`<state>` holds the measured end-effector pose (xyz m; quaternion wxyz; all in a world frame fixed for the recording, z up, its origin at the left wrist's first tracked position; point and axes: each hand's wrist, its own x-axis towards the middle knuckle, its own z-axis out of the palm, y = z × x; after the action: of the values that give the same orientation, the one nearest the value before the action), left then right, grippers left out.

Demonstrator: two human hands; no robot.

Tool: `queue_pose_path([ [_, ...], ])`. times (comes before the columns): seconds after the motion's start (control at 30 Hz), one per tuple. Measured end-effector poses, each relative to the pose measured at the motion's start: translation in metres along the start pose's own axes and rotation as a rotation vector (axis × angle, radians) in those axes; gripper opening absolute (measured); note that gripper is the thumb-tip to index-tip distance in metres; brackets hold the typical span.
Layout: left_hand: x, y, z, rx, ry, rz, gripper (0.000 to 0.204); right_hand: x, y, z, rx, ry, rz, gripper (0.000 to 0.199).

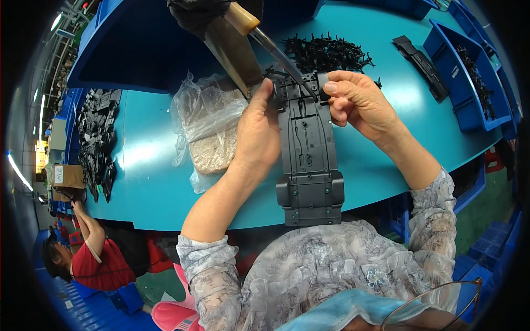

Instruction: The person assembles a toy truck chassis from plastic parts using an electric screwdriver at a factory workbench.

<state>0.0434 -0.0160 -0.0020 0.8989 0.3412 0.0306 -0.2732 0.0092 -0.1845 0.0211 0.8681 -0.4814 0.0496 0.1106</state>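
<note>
A long black plastic toy-car chassis [306,149] lies underside up in front of me, wheels at both ends. My left hand [258,132] grips its far left side, thumb stretched up beside the far left wheel. At the far right corner, my right hand [361,105] pinches the black wheel [322,83] between thumb and bent fingers. A tool with a yellow handle [242,19] and a metal shaft [279,54] comes down from above, its tip over the chassis's far end. Next to it slants a flat metal plate [234,52].
A plastic-wrapped tan block [212,146] lies left of my hand on the turquoise table [149,176]. Small black parts [331,52] are heaped behind, more chassis [99,138] piled left. Another black piece [420,66] and a blue bin [469,118] are right. A person in red [105,265] works at left.
</note>
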Motion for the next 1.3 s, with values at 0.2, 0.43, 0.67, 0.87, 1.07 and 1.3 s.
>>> queue_pose_path([
  [0.2, -0.008, -0.001, 0.004, 0.028, -0.027, 0.027, 0.036, 0.004, 0.001, -0.006, -0.028, -0.003, 0.041, 0.012],
  [0.43, -0.009, -0.009, 0.004, 0.066, -0.053, -0.003, 0.036, 0.004, -0.001, -0.017, -0.023, 0.036, 0.105, 0.02],
  [0.67, -0.012, -0.017, 0.003, 0.041, -0.045, -0.032, 0.035, 0.0, 0.001, -0.03, -0.017, 0.004, 0.068, 0.023],
  [0.87, -0.019, -0.025, -0.001, 0.113, -0.154, -0.064, 0.037, -0.004, 0.0, -0.035, -0.032, -0.001, 0.043, 0.02],
  [1.07, -0.021, -0.025, 0.001, 0.163, -0.213, -0.072, 0.041, -0.012, -0.008, -0.031, -0.072, 0.023, 0.016, 0.018],
  [1.3, -0.021, -0.024, 0.006, 0.183, -0.2, -0.094, 0.043, -0.016, -0.011, -0.032, -0.083, 0.018, -0.006, 0.017],
])
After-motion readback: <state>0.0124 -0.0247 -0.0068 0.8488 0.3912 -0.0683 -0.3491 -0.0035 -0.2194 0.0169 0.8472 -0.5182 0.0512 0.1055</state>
